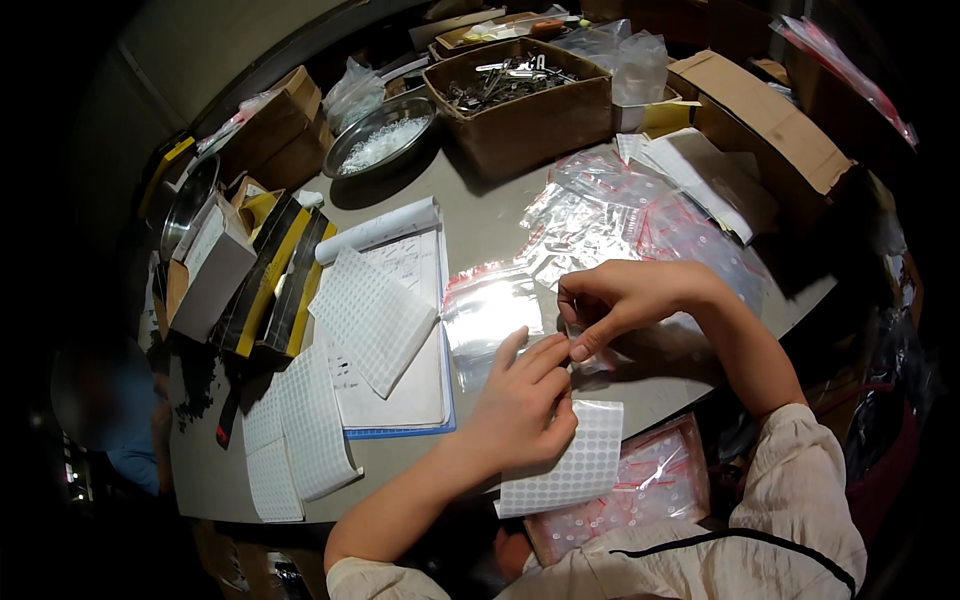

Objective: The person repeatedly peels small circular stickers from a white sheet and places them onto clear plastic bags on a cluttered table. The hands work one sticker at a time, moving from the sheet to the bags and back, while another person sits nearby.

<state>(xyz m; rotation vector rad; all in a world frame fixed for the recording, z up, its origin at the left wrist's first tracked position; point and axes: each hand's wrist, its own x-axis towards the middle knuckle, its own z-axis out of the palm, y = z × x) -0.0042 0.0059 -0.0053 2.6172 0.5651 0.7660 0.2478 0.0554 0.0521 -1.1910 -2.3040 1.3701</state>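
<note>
My left hand (525,405) lies palm down over the near middle of the table, fingers stretched to the right and little finger raised. Its fingertips meet those of my right hand (625,305), whose thumb and forefinger are pinched together. What they pinch is too small to make out; some clear plastic lies just beneath. Behind my left hand rests a clear zip bag (490,310) with a red strip along its top. Partly under my left hand is a white sheet of round grey stickers (575,465).
Clear bags (620,215) are heaped beyond my right hand. Left are a notepad (400,400) and more sticker sheets (310,420). Farther back stand a bowl of white pieces (385,145) and a carton of metal parts (520,115). A tray of bags (650,480) sits at the near edge.
</note>
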